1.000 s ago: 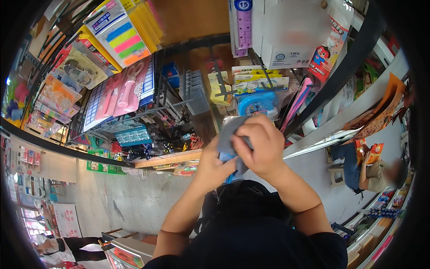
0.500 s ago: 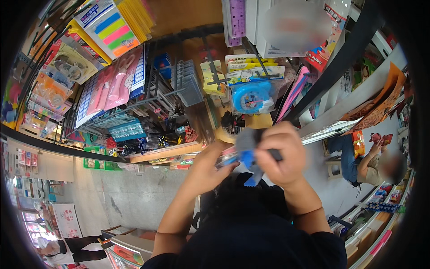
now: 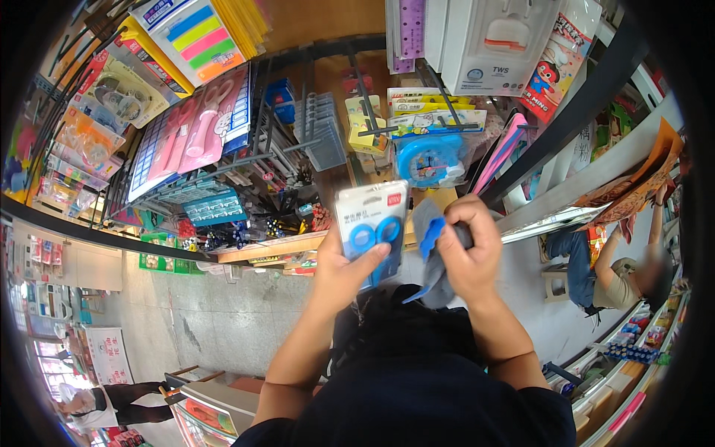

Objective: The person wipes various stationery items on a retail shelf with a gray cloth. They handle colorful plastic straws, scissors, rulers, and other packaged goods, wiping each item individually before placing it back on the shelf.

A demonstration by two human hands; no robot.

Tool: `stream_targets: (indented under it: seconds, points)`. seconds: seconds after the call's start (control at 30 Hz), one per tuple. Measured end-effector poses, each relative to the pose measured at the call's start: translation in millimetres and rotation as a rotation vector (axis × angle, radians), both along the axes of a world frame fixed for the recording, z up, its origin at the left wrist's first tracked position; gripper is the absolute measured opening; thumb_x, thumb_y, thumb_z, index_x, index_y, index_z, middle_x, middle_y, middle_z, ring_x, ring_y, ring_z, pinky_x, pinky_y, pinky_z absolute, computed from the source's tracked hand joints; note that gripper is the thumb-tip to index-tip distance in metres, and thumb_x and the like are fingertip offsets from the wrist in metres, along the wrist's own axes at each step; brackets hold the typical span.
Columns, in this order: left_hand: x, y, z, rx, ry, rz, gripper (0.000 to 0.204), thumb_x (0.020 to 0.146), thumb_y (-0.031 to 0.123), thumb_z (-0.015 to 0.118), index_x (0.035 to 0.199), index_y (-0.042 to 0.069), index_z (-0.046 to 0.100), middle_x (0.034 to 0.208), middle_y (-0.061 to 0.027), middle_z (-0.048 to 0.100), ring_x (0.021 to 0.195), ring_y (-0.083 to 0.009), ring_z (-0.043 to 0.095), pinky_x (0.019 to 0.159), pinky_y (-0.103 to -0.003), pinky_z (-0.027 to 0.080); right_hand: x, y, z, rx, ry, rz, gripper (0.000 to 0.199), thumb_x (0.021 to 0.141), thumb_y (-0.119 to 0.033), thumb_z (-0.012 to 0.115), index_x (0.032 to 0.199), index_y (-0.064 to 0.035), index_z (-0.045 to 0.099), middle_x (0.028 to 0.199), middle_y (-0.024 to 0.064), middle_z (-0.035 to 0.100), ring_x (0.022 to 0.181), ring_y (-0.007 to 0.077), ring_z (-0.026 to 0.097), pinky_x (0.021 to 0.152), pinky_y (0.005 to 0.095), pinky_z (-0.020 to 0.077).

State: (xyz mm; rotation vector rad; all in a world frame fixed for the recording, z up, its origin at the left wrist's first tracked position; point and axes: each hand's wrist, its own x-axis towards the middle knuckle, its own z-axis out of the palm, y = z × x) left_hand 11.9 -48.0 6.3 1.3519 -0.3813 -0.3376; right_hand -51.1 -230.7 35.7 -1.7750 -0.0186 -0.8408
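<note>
In my left hand (image 3: 335,272) is a packaged pair of scissors (image 3: 363,237), blue-handled, in a clear and white blister pack. My thumb lies across the front of the pack, which stands nearly upright and faces me. My right hand (image 3: 477,249) is closed on a grey cloth with blue edges (image 3: 439,281); it hangs folded beside the pack, a small gap apart from it. Beyond both hands, a round blue packaged item (image 3: 424,160) hangs on a hook. Clear plastic cases (image 3: 322,141) hang to its left.
A wire rack holds pink scissors packs (image 3: 201,130) and pens (image 3: 253,235) at the left. A dark metal post (image 3: 570,112) slants down at the right. Orange sheets (image 3: 633,175) stick out beyond it. One person (image 3: 622,276) is at the right, another (image 3: 112,406) at the far lower left.
The scissors pack, held edge-on and partly behind the cloth before, now faces me, raised slightly. My right hand with the cloth has drawn away from it. The person at right has shifted.
</note>
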Motion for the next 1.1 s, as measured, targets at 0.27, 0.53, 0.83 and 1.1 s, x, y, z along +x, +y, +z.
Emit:
stream_targets:
  seconds: [0.27,0.53,0.83,1.1]
  points:
    - [-4.5,-18.4,-5.6,-0.341,0.302,0.117,0.031,0.093,0.005,0.062,0.123,0.003,0.052,0.112,-0.0063,0.063,0.100,-0.0149,0.061,0.087,-0.031,0.051,15.2,25.9,-25.1,-0.363,-0.024,0.024,0.027,0.070,-0.008,0.073,0.093,-0.0040,0.060,0.090,0.0127,0.058,0.075,0.0315,0.060,0.063,0.0370,0.0492]
    - [-6.7,-16.0,-6.3,-0.316,0.379,0.063,0.048,0.097,0.032,0.060,0.132,0.001,0.048,0.121,-0.0063,0.057,0.110,-0.0155,0.054,0.096,-0.034,0.044,28.7,24.4,-27.3,-0.403,0.024,-0.056,0.024,0.076,-0.009,0.071,0.096,-0.0051,0.058,0.091,0.0123,0.056,0.076,0.0344,0.060,0.061,0.0402,0.0477]
    - [8.2,-13.0,-1.3,-0.411,0.418,-0.008,0.045,0.104,0.036,0.041,0.133,0.002,0.047,0.124,-0.0128,0.059,0.112,-0.0233,0.060,0.096,-0.038,0.049,40.0,36.0,-6.9,-0.507,0.001,0.017,0.020,0.079,-0.016,0.073,0.094,-0.0084,0.062,0.087,0.0081,0.055,0.071,0.0286,0.060,0.057,0.0375,0.0472]
    - [10.4,-10.3,5.4,-0.439,0.629,0.120,0.040,0.100,0.035,0.048,0.125,0.004,0.054,0.112,-0.0108,0.066,0.102,-0.0239,0.065,0.092,-0.040,0.051,24.8,38.7,-27.5,-0.655,-0.073,0.250,0.021,0.068,-0.010,0.076,0.087,-0.0077,0.067,0.080,0.0035,0.055,0.064,0.0219,0.059,0.054,0.0330,0.0476]
